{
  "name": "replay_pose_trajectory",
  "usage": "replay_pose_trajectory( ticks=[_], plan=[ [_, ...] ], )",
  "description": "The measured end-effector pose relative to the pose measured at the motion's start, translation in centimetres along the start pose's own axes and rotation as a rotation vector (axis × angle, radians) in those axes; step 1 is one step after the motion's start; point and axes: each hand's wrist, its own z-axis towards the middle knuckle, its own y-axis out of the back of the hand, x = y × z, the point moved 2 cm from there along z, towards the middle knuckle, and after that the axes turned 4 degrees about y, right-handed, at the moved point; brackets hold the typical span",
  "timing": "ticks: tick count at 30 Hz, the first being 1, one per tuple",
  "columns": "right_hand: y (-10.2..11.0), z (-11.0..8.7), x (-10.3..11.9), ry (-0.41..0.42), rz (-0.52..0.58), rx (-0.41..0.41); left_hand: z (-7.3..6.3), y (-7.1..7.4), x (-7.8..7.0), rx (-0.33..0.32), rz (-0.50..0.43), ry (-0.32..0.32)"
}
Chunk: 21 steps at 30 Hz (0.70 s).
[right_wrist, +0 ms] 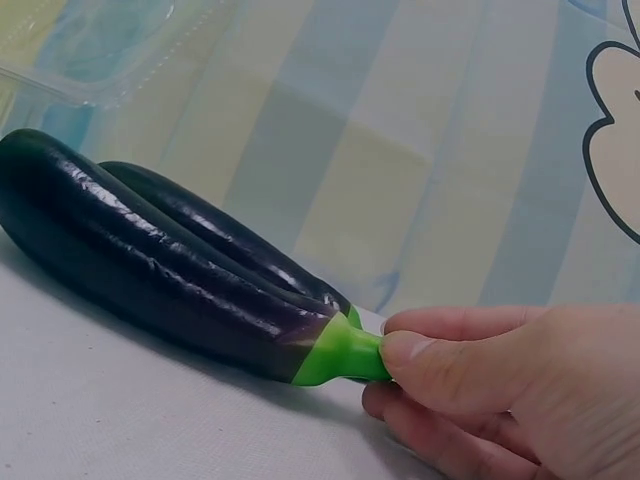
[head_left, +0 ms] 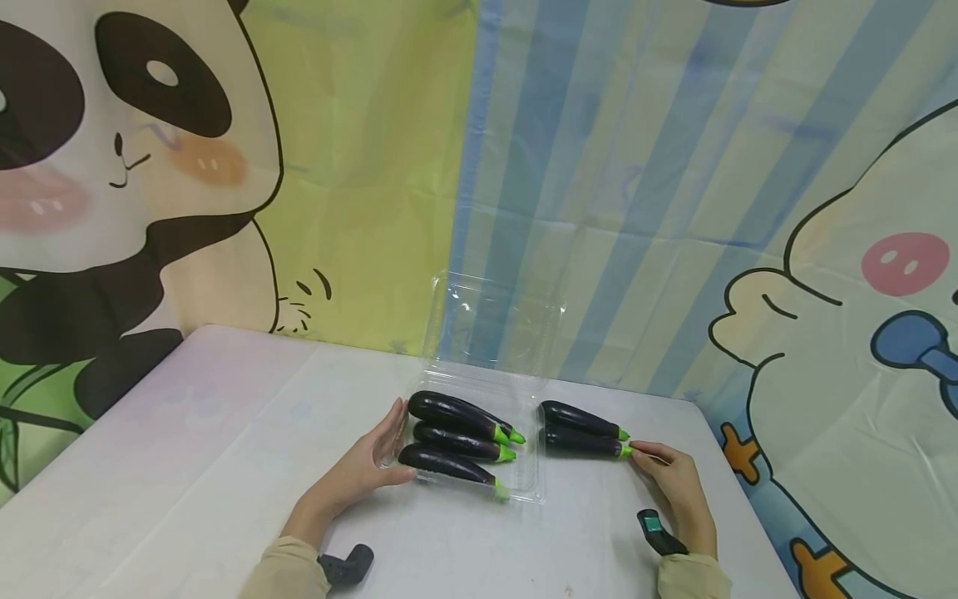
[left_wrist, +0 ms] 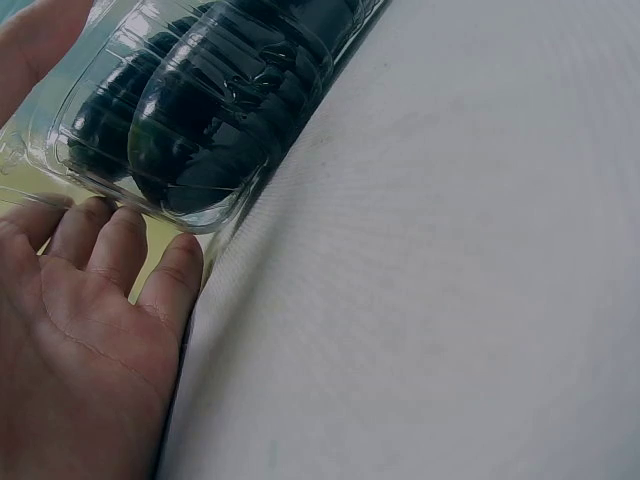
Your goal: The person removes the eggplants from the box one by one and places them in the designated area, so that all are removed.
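Note:
My left hand (head_left: 365,459) holds the left end of a clear plastic clamshell box (head_left: 530,482), thumb at the front and fingers at the back. In the left wrist view its fingertips meet the ribbed end wall of the box. Several dark purple eggplants (head_left: 449,464) with green stems lie in the box, stems to the right. Over on the right, my right hand (head_left: 674,482) pinches the green stem of an eggplant (right_wrist: 160,270) between thumb and fingers. Another eggplant (right_wrist: 230,235) lies right behind that one, just outside the box.
The box's clear lid (head_left: 494,320) stands raised at the back. Everything sits on a white table (head_left: 224,466), with a printed cartoon curtain (head_left: 374,166) hanging behind it. A dark wrist-camera mount (head_left: 350,566) shows by the left sleeve and another mount (head_left: 660,534) by the right wrist.

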Motion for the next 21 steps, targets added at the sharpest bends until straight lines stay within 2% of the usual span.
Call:
replay_pose_trajectory(
  ticks=[10,21],
  plan=[
    [0.01,-0.13,0.15,0.027,0.011,0.000,-0.01,-0.02,0.03,-0.002,0.008,0.025],
    [0.00,0.09,0.08,-0.017,-0.036,-0.004,-0.05,-0.04,-0.06,-0.004,0.008,0.017]
  ],
)
